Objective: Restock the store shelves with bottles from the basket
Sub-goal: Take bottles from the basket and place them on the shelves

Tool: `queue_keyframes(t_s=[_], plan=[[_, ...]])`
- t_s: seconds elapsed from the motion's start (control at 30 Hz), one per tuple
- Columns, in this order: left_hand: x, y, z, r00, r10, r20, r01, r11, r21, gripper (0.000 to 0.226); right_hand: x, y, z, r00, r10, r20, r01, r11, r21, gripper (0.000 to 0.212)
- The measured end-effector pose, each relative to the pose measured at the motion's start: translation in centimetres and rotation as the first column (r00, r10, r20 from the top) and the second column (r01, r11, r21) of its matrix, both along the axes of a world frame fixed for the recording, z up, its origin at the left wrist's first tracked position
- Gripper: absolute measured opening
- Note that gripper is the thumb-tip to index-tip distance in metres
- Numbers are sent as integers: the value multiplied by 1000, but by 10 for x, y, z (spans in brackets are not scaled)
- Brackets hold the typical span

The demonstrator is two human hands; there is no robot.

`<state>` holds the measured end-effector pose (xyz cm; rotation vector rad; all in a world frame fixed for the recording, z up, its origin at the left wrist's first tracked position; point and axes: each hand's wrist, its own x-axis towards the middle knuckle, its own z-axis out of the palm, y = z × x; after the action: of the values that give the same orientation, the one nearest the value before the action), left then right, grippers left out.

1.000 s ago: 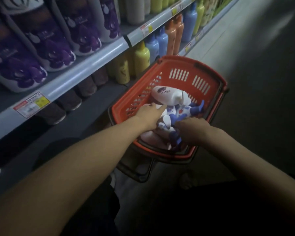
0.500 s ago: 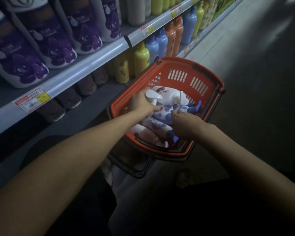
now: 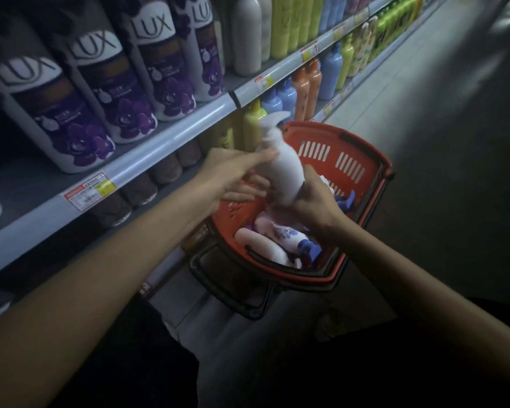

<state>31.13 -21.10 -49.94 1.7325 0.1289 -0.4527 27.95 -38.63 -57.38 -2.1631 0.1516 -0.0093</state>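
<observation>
A white pump bottle [image 3: 286, 169] stands upright in the air over the red basket [image 3: 365, 163]. My right hand [image 3: 312, 201] grips its base from the right. From the left, my left hand [image 3: 230, 175] holds the bottle near its shoulder, thumb across the front and fingers stretched behind it. Inside the basket lie a floral bottle with a blue pump [image 3: 283, 234], a plain white bottle [image 3: 259, 245] and another blue pump [image 3: 346, 201]. The basket sits beside the lower shelf.
The upper shelf rail [image 3: 159, 145] with price tags runs diagonally on the left, carrying large purple Lux bottles [image 3: 115, 83]. Below it stand brown-capped bottles [image 3: 136, 189] and a yellow bottle [image 3: 252, 128]. The grey aisle floor [image 3: 424, 113] lies to the right.
The white pump bottle has come up out of the basket and turned upright. My right hand left the basket's bottles and took its base. The view shifted up toward the shelves.
</observation>
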Motion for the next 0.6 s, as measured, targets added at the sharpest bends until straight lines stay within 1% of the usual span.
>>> queue_keyframes(t_s=[0.03,0.07,0.1,0.17,0.23,0.3,0.37,0.43,0.5,0.53,0.6], plan=[[-2,5,5,1000,-13,27,13,1000,-6,52,-2,1,3,1000,6,-9,-5,988,153,74],[-1,12,9,998,-2,56,4,1000,-25,50,-6,4,9,1000,24,-19,-18,961,276,73],[0,19,12,996,16,90,-13,999,-42,47,-10,8,16,999,45,-25,-32,923,384,67],[-1,30,17,987,49,153,-39,997,-68,40,-17,18,34,995,84,-52,-43,840,541,54],[-9,41,24,981,68,180,-52,994,-94,37,-25,28,54,987,149,-55,-76,748,659,46],[-22,53,34,980,37,198,-14,993,-114,35,-29,42,69,981,189,-43,-103,698,708,40],[-35,68,45,971,4,238,29,990,-137,30,-33,57,81,976,216,-4,-146,673,725,38],[-59,105,58,932,15,363,19,996,-91,31,-45,86,96,961,265,74,-230,628,744,39],[-69,117,61,912,-20,409,41,998,-43,40,-49,96,101,955,269,124,-270,619,738,40],[-75,122,61,909,-4,417,22,999,-38,42,-52,102,104,949,281,143,-294,622,726,39],[-102,146,72,883,109,457,-78,993,-86,44,-62,127,118,924,332,189,-365,617,697,38]])
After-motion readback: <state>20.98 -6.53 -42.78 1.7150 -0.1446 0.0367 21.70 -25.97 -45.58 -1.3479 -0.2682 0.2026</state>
